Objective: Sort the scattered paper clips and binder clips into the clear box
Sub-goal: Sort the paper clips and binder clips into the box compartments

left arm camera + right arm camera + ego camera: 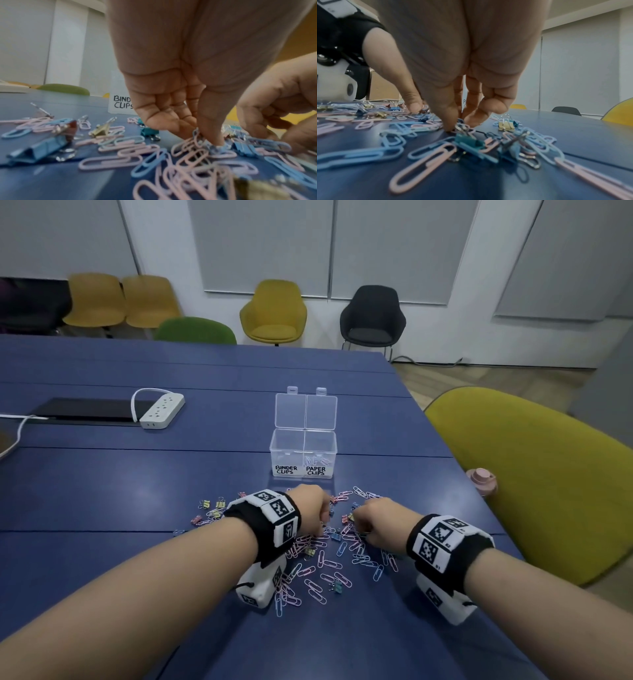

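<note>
Under both hands: paper clips (329, 563) and binder clips (337, 535) lie mixed in one scatter on the blue worktop (102, 491), pink and blue wire shapes overlapping the small folded metal ones.
Left hand (313, 508): fingers bent down into the heap, thumb and fingertips (212, 138) pinching a small bunch of pink and blue paper clips.
Right hand (375, 523): fingertips (448, 121) curled down and pressed together at the wire handle of a teal binder clip (467, 142); whether it has a firm hold I cannot tell.
Clear box (303, 453): just beyond both hands, lid open, labelled BINDER CLIPS on the left half and PAPER CLIPS on the right; a few paper clips lie in the right half, the left looks bare.
Doing it well: lift straight up so tangled neighbours shake free, check that each pinch holds one kind only, then drop it in the matching half.
Further out: a white power strip (161, 410) sits well off beyond the left hand.
</note>
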`<state>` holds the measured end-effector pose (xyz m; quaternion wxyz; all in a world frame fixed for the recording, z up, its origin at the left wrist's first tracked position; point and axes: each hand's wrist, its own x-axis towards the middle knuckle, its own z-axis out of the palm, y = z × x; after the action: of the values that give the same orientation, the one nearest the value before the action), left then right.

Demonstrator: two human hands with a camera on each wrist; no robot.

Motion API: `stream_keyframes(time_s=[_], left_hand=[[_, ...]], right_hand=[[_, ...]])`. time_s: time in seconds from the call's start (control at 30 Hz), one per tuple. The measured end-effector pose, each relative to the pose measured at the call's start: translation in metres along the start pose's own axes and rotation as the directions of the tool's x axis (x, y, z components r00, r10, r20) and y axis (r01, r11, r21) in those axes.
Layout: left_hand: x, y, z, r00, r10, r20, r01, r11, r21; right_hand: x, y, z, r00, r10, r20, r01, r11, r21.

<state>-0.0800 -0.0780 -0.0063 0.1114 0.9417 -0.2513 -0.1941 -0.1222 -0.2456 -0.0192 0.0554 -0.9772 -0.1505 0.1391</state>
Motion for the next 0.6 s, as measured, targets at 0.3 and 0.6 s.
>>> stream_keyframes(time_s=[0.3,0.6], left_hand=[[-0.015,-0.03,-0.018,0.99,-0.13,-0.059,0.024,0.563,-0.826],[-0.033,-0.052,-0.021,0.981,-0.119,0.155,0.09,-0.43,-0.899]], right_hand=[[-0.009,0.015,-0.004,0.98,0.172,-0.1,-0.116,0.902,0.417],[-0.023,0.019,-0.001,0.992,0.124,-0.005,0.073,-0.546,0.835]])
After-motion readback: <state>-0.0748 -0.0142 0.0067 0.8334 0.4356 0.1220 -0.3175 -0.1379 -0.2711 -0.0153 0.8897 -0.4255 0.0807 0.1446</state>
